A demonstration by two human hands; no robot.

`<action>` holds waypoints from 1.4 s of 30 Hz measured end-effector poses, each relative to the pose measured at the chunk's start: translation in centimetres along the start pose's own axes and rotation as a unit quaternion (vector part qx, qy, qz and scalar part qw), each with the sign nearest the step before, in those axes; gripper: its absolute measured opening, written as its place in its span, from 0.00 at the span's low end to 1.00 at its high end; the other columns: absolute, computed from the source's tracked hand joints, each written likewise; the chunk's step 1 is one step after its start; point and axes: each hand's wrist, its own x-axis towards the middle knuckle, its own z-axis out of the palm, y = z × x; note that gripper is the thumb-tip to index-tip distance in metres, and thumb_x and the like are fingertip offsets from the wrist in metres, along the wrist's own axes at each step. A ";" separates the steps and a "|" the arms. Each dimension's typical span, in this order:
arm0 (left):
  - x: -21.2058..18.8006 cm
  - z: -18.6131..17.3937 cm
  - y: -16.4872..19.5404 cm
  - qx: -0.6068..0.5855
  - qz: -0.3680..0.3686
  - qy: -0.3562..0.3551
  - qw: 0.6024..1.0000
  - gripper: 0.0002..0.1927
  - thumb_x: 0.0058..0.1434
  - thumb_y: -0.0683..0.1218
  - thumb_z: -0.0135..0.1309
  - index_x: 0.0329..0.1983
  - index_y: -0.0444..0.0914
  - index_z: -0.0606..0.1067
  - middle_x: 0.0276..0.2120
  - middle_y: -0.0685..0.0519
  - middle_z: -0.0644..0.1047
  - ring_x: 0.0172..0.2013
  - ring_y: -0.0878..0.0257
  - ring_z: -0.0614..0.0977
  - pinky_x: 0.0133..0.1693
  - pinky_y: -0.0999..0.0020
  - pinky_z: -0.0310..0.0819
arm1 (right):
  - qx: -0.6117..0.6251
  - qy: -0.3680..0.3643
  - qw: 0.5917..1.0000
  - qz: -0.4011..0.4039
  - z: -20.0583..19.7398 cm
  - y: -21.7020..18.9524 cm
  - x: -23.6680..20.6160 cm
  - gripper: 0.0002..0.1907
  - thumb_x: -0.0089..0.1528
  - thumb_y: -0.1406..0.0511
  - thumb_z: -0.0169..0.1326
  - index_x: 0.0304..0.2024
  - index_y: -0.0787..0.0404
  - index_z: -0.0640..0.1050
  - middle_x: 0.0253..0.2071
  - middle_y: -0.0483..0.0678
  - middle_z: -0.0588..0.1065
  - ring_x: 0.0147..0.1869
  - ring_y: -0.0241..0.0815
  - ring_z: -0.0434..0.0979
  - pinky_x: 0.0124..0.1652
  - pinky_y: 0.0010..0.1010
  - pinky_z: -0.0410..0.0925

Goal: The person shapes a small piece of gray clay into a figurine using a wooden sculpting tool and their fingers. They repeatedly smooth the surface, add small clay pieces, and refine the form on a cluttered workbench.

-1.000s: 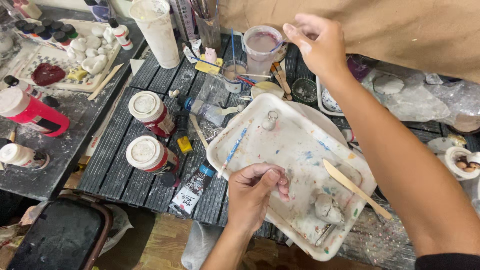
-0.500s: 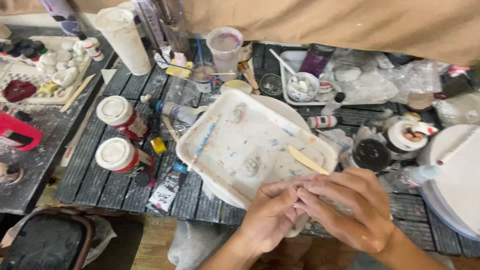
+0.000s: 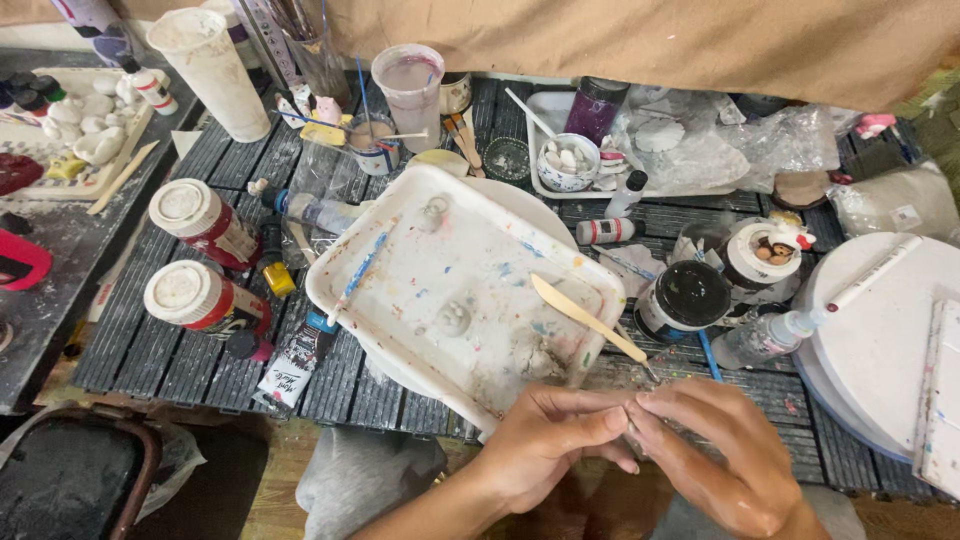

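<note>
My left hand [image 3: 550, 440] and my right hand [image 3: 715, 450] meet at the near edge of the table, fingertips pinched together on a small thin object that is mostly hidden between them. Just beyond them lies a white paint-stained tray [image 3: 400, 240] with a wooden stick [image 3: 585, 317], a blue-handled brush [image 3: 360, 277], a small clay lump [image 3: 455, 318] and a grey clay smear. The tray's near corner almost touches my left fingers.
Two red jars with white lids [image 3: 195, 215] stand left of the tray. A black-lidded jar [image 3: 685, 298], a small squeeze bottle [image 3: 765, 338] and a round white board [image 3: 880, 340] sit right. Cups, brushes and a bowl of white pieces [image 3: 565, 160] crowd the back.
A second ago my right hand reached to the far right and my left was over the tray. Both have come back to the near edge and joined; the view has shifted right.
</note>
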 end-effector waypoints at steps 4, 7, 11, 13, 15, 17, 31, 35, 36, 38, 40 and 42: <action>-0.3 0.9 0.5 0.067 0.062 -0.013 0.996 0.15 0.68 0.42 0.60 0.53 0.26 0.78 0.56 0.39 0.78 0.50 0.55 0.83 0.44 0.63 0.83 | -0.019 -0.010 1.000 0.016 -0.2 -0.2 -0.4 0.15 0.50 0.71 0.69 0.41 0.60 0.83 0.48 0.50 0.77 0.51 0.50 0.80 0.50 0.43 0.75; -0.5 1.2 0.7 0.114 0.100 -0.018 0.988 0.13 0.66 0.39 0.60 0.52 0.27 0.79 0.59 0.39 0.77 0.51 0.57 0.82 0.45 0.65 0.83 | -0.029 -0.009 1.000 0.003 -0.2 0.1 -1.1 0.16 0.50 0.71 0.69 0.41 0.60 0.83 0.47 0.50 0.77 0.51 0.50 0.80 0.50 0.43 0.75; -0.6 1.0 0.6 0.147 0.131 -0.026 0.980 0.11 0.68 0.37 0.59 0.51 0.27 0.79 0.59 0.40 0.77 0.53 0.59 0.82 0.48 0.65 0.84 | -0.031 -0.027 0.999 -0.006 0.3 0.5 -1.6 0.18 0.48 0.72 0.68 0.41 0.61 0.84 0.47 0.51 0.77 0.50 0.52 0.81 0.48 0.43 0.75; -0.5 0.8 0.4 0.138 0.129 -0.008 0.982 0.11 0.68 0.37 0.58 0.51 0.26 0.78 0.58 0.41 0.78 0.50 0.59 0.82 0.48 0.66 0.83 | -0.011 -0.019 1.000 0.016 0.7 0.6 -1.5 0.17 0.47 0.71 0.68 0.40 0.61 0.84 0.48 0.52 0.77 0.50 0.51 0.81 0.48 0.43 0.75; -0.4 0.6 0.1 0.126 0.121 0.004 0.985 0.11 0.69 0.38 0.58 0.52 0.26 0.78 0.55 0.42 0.79 0.48 0.60 0.83 0.50 0.67 0.82 | 0.013 -0.014 0.999 0.028 1.0 0.7 -1.1 0.17 0.47 0.70 0.69 0.40 0.62 0.83 0.48 0.53 0.77 0.50 0.52 0.80 0.48 0.43 0.75; -0.5 0.3 -0.1 0.114 0.111 0.012 0.987 0.11 0.69 0.37 0.58 0.53 0.26 0.78 0.50 0.43 0.81 0.47 0.60 0.84 0.54 0.67 0.82 | 0.040 -0.012 0.999 0.027 1.2 0.7 -0.7 0.18 0.47 0.69 0.69 0.40 0.65 0.83 0.48 0.55 0.77 0.50 0.53 0.80 0.47 0.42 0.75; -1.7 -0.2 1.7 0.265 0.058 -0.026 0.962 0.08 0.67 0.37 0.61 0.47 0.28 0.82 0.44 0.47 0.84 0.44 0.68 0.84 0.51 0.73 0.79 | 0.075 -0.033 0.996 -0.021 0.5 1.2 -2.5 0.15 0.50 0.66 0.69 0.38 0.61 0.82 0.44 0.51 0.80 0.49 0.49 0.83 0.49 0.43 0.76; -1.2 -0.3 1.0 0.233 0.076 -0.030 0.969 0.09 0.66 0.38 0.62 0.49 0.29 0.81 0.45 0.48 0.84 0.46 0.68 0.84 0.54 0.74 0.80 | 0.072 -0.022 0.997 0.025 0.7 1.0 -2.6 0.17 0.49 0.66 0.68 0.41 0.59 0.83 0.43 0.49 0.80 0.49 0.46 0.83 0.48 0.41 0.76; -1.1 -0.4 0.9 0.236 0.072 -0.023 0.969 0.10 0.66 0.38 0.63 0.49 0.29 0.81 0.45 0.47 0.84 0.45 0.68 0.84 0.53 0.73 0.80 | 0.069 -0.021 0.997 0.006 0.8 1.0 -2.6 0.17 0.49 0.67 0.68 0.42 0.60 0.82 0.44 0.50 0.80 0.50 0.47 0.83 0.48 0.41 0.76; -0.9 -0.4 1.0 0.245 0.067 -0.012 0.967 0.11 0.65 0.39 0.64 0.49 0.29 0.82 0.44 0.46 0.84 0.44 0.68 0.84 0.52 0.73 0.80 | 0.062 -0.018 0.997 -0.035 1.0 1.3 -2.7 0.18 0.50 0.68 0.68 0.43 0.62 0.82 0.46 0.52 0.78 0.51 0.50 0.82 0.48 0.42 0.77; -1.0 -0.5 1.2 0.240 0.067 -0.019 0.968 0.12 0.65 0.40 0.64 0.50 0.29 0.82 0.45 0.46 0.84 0.45 0.68 0.84 0.52 0.73 0.80 | 0.058 -0.019 0.998 -0.017 1.2 1.3 -2.9 0.19 0.50 0.70 0.68 0.44 0.62 0.82 0.47 0.52 0.78 0.51 0.50 0.82 0.48 0.42 0.77; -1.1 -0.5 1.5 0.239 0.064 -0.019 0.969 0.13 0.65 0.40 0.64 0.50 0.28 0.81 0.45 0.46 0.84 0.44 0.67 0.84 0.51 0.73 0.80 | 0.047 -0.037 0.998 0.002 1.2 1.2 -3.2 0.19 0.49 0.70 0.67 0.44 0.63 0.82 0.48 0.53 0.78 0.51 0.52 0.82 0.48 0.42 0.77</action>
